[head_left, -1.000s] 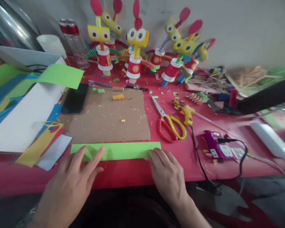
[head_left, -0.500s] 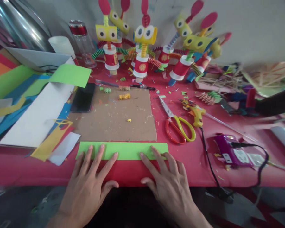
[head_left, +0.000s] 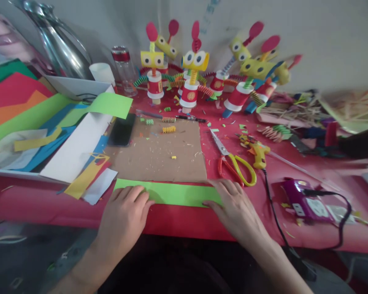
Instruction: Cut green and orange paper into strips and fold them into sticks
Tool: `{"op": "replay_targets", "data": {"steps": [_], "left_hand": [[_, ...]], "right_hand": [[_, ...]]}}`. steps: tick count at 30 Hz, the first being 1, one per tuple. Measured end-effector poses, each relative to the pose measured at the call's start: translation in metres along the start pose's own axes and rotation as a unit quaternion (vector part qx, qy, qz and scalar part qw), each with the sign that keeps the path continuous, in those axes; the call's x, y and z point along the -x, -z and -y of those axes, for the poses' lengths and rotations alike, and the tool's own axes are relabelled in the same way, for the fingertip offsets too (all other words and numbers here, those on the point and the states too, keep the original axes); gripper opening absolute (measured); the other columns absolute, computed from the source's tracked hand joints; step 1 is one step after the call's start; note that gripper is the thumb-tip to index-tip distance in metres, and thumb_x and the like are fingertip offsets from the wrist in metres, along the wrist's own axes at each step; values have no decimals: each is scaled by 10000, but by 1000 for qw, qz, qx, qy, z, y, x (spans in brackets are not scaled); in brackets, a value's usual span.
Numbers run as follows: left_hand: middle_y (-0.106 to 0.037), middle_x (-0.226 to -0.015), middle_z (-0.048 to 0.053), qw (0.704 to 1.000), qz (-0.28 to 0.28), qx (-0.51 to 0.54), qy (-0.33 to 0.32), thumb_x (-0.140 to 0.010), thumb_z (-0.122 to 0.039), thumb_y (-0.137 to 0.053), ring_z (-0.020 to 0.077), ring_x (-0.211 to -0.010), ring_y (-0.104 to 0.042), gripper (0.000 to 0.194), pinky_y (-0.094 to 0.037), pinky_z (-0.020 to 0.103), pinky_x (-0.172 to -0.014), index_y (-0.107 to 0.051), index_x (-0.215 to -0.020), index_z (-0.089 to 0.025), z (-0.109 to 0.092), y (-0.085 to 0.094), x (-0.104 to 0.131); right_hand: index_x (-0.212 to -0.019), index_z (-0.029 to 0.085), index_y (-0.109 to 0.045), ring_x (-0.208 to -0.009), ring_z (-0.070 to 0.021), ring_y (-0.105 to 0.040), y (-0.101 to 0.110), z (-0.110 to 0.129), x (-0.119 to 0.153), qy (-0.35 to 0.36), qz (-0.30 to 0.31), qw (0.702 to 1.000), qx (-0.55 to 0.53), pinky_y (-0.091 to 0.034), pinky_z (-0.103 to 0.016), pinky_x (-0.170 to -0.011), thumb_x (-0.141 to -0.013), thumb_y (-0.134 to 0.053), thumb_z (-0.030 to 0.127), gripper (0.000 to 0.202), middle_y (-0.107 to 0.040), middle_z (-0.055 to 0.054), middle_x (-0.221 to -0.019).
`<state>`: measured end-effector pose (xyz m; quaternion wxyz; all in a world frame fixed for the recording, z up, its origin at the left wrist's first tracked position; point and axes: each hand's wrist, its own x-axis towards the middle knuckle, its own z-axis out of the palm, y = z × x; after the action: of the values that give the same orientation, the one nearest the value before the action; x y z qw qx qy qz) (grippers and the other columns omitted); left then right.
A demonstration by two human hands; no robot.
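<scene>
A folded-looking strip of green paper (head_left: 178, 194) lies crosswise near the front edge of the red table, just in front of a cardboard sheet. On its left end sits my left hand (head_left: 127, 210), its fingers curled together over the paper and its thumb along the lower edge. My right hand (head_left: 237, 204) holds the right end between fingers on the far edge and thumb on the near edge; those fingertips are slightly blurred. Behind my right hand lie scissors (head_left: 233, 159) with one red and one yellow handle, blades pointing away.
The cardboard sheet (head_left: 159, 159) carries scraps and small paper springs. A phone (head_left: 122, 130) lies on its left, beside a white box (head_left: 79, 141) with coloured paper. Several cup figures (head_left: 190, 94) stand behind. At right are a yellow glue gun (head_left: 259, 153) and a corded purple device (head_left: 306, 200).
My fingers were spread flat on the green strip; now both hands have moved outward to its ends, with the fingers curled over it. The view has turned a little left.
</scene>
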<state>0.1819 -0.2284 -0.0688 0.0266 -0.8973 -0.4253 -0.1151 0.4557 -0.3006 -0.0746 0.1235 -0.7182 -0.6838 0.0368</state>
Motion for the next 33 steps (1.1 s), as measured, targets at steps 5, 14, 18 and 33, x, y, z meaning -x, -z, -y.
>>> {"op": "replay_targets", "data": {"steps": [5,14,18,33], "left_hand": [[-591,-1321,87,994,57,76,-59,-812,1,-456,275,-1193,-537,557,-488,431,-928,-525,-1323,-212,5,2,-29],[-692,-878,63,961,149,233,-27,-666,9,-545,252,-907,-636,347,-477,343,-770,-706,-885,-204,2,18,-54],[-659,-698,4,868,173,443,145,-771,-283,-656,182,-677,-614,111,-411,265,-609,-692,-710,-197,2,33,-75],[-718,-997,57,531,-97,783,309,-602,-237,-844,171,-832,-672,499,-500,268,-728,-651,-1060,-198,-9,8,-138]], "right_hand": [[-864,202,-613,-890,-233,-557,7,-1,-15,12,67,993,-100,-467,-366,-787,-794,-673,150,106,-626,-53,-927],[-768,238,-596,-754,-196,-640,42,-5,-44,-1,31,974,-223,-491,-326,-688,-794,-629,177,74,-667,12,-767],[-1171,264,-530,-1053,-235,-623,52,8,-79,-54,-205,896,-390,-525,-409,-868,-807,-671,392,410,-634,-83,-1167],[-910,176,-704,-786,-197,-653,7,59,-127,-13,-4,756,-655,-518,-308,-744,-844,-647,491,327,-715,-50,-836]]}}
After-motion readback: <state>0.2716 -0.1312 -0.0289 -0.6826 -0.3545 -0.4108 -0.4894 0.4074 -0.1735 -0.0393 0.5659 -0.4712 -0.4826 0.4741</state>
